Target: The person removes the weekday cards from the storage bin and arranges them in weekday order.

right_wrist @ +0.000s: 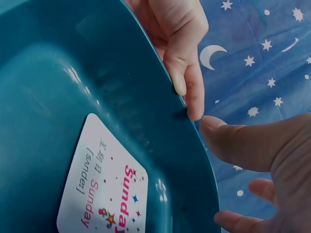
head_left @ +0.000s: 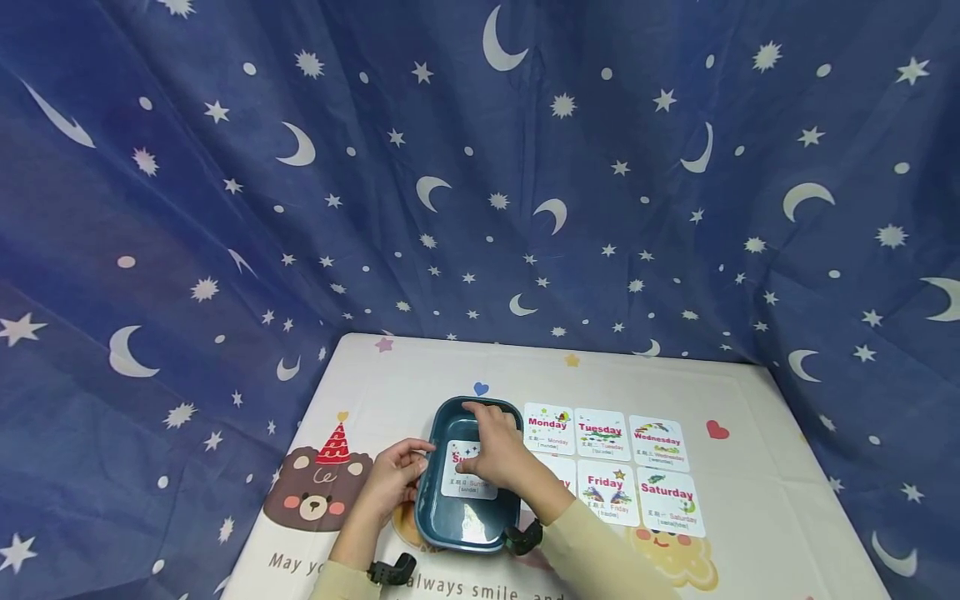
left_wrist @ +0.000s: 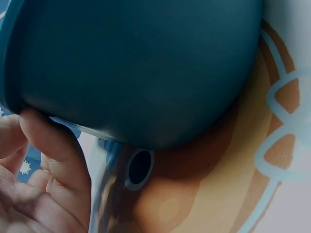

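Observation:
A dark teal plastic tray (head_left: 468, 529) stands on the table with a white "Sunday" card (head_left: 471, 487) lying flat on its floor. My left hand (head_left: 393, 477) holds the tray's left rim, and in the left wrist view its curled fingers (left_wrist: 56, 141) meet the outer wall just below the rim. Over the tray, my right hand (head_left: 498, 450) reaches in from the right with thumb and fingers spread. From the head it partly covers the card; the right wrist view shows the thumb (right_wrist: 248, 141) apart from the card, near the rim.
Right of the tray, white weekday cards lie in two rows: Monday (head_left: 547, 427), Tuesday (head_left: 600, 435), Wednesday (head_left: 658, 443), Friday (head_left: 609, 496), Saturday (head_left: 670, 502), and one partly covered by my right arm. A printed white cloth covers the table; a blue starry curtain (head_left: 517, 267) hangs behind.

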A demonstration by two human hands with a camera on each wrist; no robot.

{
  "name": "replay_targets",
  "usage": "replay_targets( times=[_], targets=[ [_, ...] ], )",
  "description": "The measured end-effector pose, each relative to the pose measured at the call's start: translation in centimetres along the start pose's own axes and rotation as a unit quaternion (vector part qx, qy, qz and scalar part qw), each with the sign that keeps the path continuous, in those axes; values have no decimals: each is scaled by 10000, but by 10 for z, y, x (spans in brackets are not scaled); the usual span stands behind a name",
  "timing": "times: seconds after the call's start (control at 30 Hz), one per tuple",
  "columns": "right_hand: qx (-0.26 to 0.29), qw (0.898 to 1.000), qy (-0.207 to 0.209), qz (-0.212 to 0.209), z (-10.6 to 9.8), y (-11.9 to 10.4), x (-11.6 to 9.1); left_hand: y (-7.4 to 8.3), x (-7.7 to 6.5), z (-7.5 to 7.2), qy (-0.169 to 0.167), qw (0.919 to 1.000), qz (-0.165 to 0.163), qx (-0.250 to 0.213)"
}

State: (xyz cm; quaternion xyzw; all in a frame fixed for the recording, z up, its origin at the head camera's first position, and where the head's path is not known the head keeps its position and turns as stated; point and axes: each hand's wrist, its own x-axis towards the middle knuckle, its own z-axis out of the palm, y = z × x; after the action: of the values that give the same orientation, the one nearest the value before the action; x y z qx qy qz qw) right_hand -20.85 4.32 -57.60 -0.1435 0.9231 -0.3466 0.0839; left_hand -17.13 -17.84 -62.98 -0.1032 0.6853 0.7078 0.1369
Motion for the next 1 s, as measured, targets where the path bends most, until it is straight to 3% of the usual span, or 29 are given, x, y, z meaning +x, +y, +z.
replay_targets(
  times=[1.0],
  targets=[
    [-649, 9917, -640, 908, 26, -6, 7, 0, 0, 0, -50, 9999, -21, -102]
  ],
)
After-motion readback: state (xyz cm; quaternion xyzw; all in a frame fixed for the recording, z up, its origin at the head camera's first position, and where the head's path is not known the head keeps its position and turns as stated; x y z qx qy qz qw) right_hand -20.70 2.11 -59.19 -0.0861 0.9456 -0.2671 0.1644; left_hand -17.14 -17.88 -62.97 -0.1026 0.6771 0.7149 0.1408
